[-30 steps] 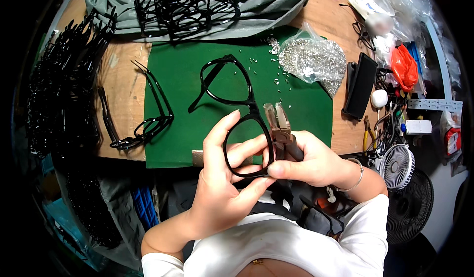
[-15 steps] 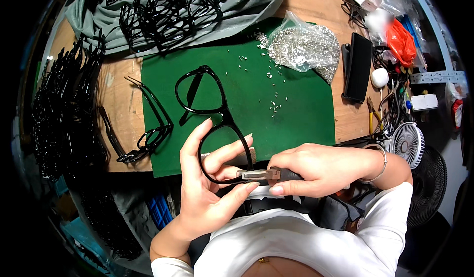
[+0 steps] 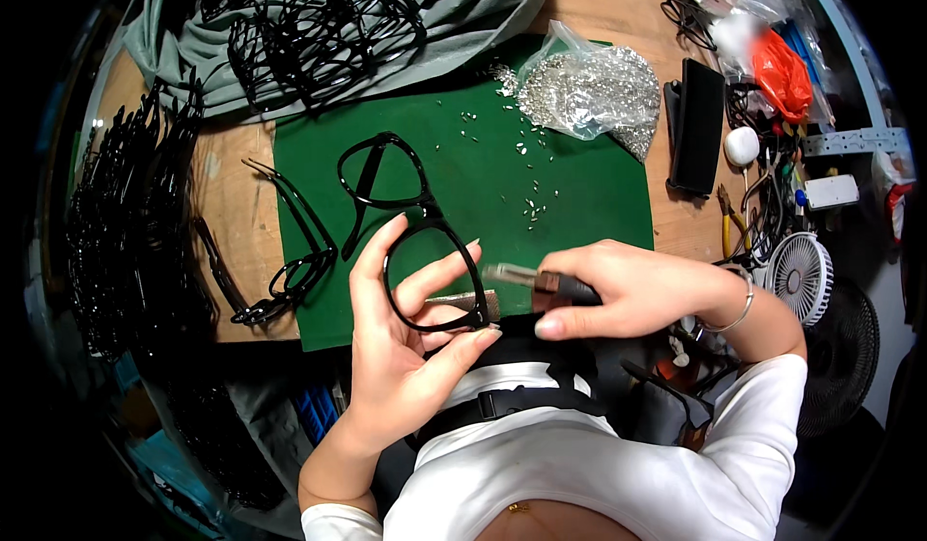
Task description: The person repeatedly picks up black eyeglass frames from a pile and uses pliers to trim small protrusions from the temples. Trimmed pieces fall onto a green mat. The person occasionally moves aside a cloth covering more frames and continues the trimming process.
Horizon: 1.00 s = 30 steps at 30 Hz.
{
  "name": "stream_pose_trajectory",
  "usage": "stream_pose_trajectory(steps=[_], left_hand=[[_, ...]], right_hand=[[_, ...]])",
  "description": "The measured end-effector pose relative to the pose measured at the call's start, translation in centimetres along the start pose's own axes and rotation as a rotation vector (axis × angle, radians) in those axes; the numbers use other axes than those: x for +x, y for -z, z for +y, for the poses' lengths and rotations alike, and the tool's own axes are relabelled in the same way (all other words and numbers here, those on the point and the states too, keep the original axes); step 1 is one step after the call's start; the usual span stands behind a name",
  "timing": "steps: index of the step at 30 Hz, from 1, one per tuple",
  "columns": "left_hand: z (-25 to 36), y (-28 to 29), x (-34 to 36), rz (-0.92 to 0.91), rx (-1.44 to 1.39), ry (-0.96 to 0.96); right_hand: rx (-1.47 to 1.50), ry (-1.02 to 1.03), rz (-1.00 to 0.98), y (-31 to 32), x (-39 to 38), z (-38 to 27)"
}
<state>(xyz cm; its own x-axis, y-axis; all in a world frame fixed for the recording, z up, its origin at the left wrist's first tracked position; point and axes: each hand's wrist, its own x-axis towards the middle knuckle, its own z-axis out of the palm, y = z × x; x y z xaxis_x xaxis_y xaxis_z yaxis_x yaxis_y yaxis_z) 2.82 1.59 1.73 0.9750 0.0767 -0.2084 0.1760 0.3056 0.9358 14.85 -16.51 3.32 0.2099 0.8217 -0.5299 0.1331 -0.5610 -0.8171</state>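
My left hand point(image 3: 391, 387) holds a black eyeglass frame point(image 3: 428, 212) by its nearer rim, with fingers and thumb around that rim. The farther rim and an unfolded temple reach out over the green mat point(image 3: 589, 213). In my right hand point(image 3: 642, 290) is a pair of pliers point(image 3: 512, 274) with dark handles, its metal jaws pointing left. A small gap separates the jaws from the frame's right corner. Behind my left fingers, a grey, rough-looking piece point(image 3: 491, 305) shows partly at the mat's near edge; its kind is unclear.
A clear bag point(image 3: 584, 97) of small silvery pieces lies on the mat, some scattered beside it. Black frames pile on grey cloth point(image 3: 473, 44) and at far left point(image 3: 135, 242); another frame point(image 3: 304, 269) lies nearer. Right: black case point(image 3: 697, 126), yellow-handled pliers point(image 3: 727, 227), white fan point(image 3: 800, 271).
The pliers were at the near rim's right corner; my right hand has drawn them away, up and to the right. The eyeglass frame has tilted slightly in my left hand.
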Motion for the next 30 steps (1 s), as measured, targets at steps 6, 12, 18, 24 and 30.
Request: stream_pose_trajectory(steps=[6, 12, 18, 24, 30], left_hand=[[-1.3, 1.2, -1.6, -0.183, -0.019, -0.047], [-2.1, 0.5, -4.7, -0.051, -0.171, -0.01], [-1.1, 2.0, -5.3, -0.205, -0.562, 0.262], [-2.0, 0.7, -3.8, -0.13, -0.348, 0.396], [-3.4, -0.8, -3.5, 0.056, -0.225, 0.241]], right_hand=[[-0.283, 0.098, 0.418, -1.8, 2.0, 4.3], [-0.584, 0.061, 0.636, 0.7, 6.6, 5.1], [-0.663, 0.053, 0.68, 0.1, 7.2, 5.4], [-0.774, 0.084, 0.717, -0.6, 7.3, 5.4], [-0.803, 0.094, 0.743, -0.9, 7.3, 5.5]])
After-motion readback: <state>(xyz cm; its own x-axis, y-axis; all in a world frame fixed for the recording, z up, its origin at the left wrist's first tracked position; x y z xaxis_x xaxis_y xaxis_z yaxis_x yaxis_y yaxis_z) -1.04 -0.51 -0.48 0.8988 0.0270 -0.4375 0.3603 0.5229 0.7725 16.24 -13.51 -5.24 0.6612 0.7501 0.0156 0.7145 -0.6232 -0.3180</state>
